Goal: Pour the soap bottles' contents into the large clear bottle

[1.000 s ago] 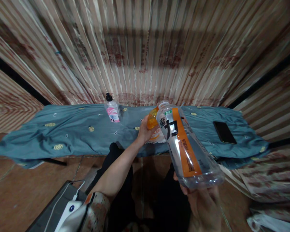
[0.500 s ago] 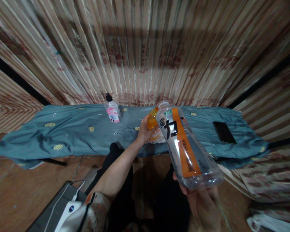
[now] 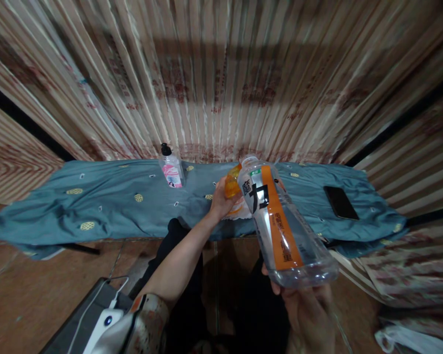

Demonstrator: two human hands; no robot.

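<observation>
My right hand grips the base of a large clear plastic bottle with an orange and silver label. The bottle is tilted, with its uncapped mouth up and to the left. Beside that mouth, my left hand is wrapped round an orange translucent container; the big bottle hides part of it. Below the container, a white and orange item lies on the cloth, partly covered. Whether any liquid passes between the two is too unclear to tell.
A pump bottle with a pink label stands on the blue cloth to the left. A black phone lies at the right. Striped curtains hang behind. At the lower left, a white power bank with a cable rests on a dark surface.
The view has shifted very slightly. The large bottle's base has moved a little to the left with my right hand; my left hand keeps its hold.
</observation>
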